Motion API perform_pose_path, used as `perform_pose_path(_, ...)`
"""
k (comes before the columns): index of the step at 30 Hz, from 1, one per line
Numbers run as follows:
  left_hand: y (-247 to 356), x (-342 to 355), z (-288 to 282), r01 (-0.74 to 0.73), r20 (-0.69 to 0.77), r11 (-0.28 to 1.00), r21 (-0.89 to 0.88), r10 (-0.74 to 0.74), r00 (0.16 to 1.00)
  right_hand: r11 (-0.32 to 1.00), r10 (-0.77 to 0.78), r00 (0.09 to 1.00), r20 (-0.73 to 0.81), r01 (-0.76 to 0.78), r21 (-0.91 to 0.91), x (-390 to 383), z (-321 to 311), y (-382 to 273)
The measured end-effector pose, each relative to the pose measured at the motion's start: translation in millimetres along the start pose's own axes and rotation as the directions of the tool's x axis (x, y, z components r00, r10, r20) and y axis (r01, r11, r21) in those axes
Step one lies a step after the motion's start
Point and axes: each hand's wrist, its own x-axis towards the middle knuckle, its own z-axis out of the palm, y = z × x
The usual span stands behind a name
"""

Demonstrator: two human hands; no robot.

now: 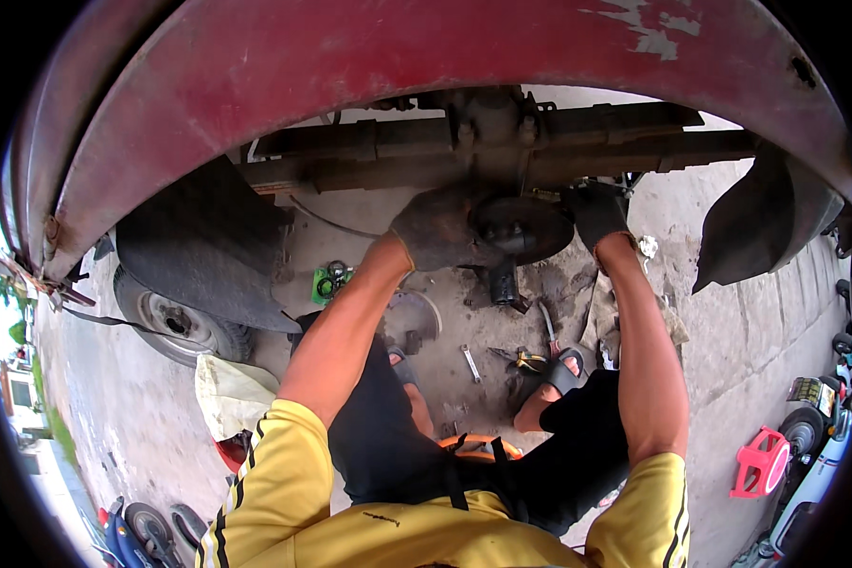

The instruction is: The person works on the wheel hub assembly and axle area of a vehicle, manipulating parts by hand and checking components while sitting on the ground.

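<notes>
Under a red vehicle body, a dark, greasy wheel hub (547,227) with a round flange and studs sits below the axle and leaf springs (350,173). My left hand (442,230), in a dark work glove, is closed against the hub's left edge; its fingertips are lost in shadow. At the hub's right edge, my gloved right hand (597,212) has its fingers curled in, and what they hold is hidden. A short black cylindrical part (504,284) shows just beneath the hub. Both arms reach forward over my knees.
On the concrete lie a spanner (470,363), pliers (525,359), a red-handled tool (550,329) and a green packet with black rings (330,281). Black mudguards (199,241) (762,222) hang at both sides. A tyre (182,317) stands left; a pink stool (760,462) and motorbike (814,473) stand right.
</notes>
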Motion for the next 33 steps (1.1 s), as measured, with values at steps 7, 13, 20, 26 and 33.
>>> perform_pose_path(7, 8, -5, -9, 0.003, -0.014, 0.999, 0.052, -0.002, 1.0, 0.981, 0.088, 0.994, -0.06, -0.076, 0.18, 5, 7, 1)
perform_pose_path(13, 6, -3, -10, 0.009, 0.039, 1.0, -0.011, -0.009, 0.999, 0.738, 0.359, 0.927, -0.105, -0.213, 0.641, -2, -53, -52)
perform_pose_path(20, -8, -1, 6, -0.16, -0.065, 0.978, -0.132, 0.153, 0.986, 0.879, 0.299, 0.903, -0.308, -0.135, 0.458, 5, -77, -99)
perform_pose_path(26, -16, -6, 11, 0.173, 0.114, 0.564, -0.807, -0.138, 0.984, 0.92, 0.302, 0.919, -0.252, -0.212, 0.329, 12, -86, -126)
perform_pose_path(33, -21, -3, 12, -0.113, -0.126, 0.955, -0.273, 0.081, 0.989, 0.984, 0.042, 0.878, -0.478, 0.045, 0.171, 22, -71, -147)
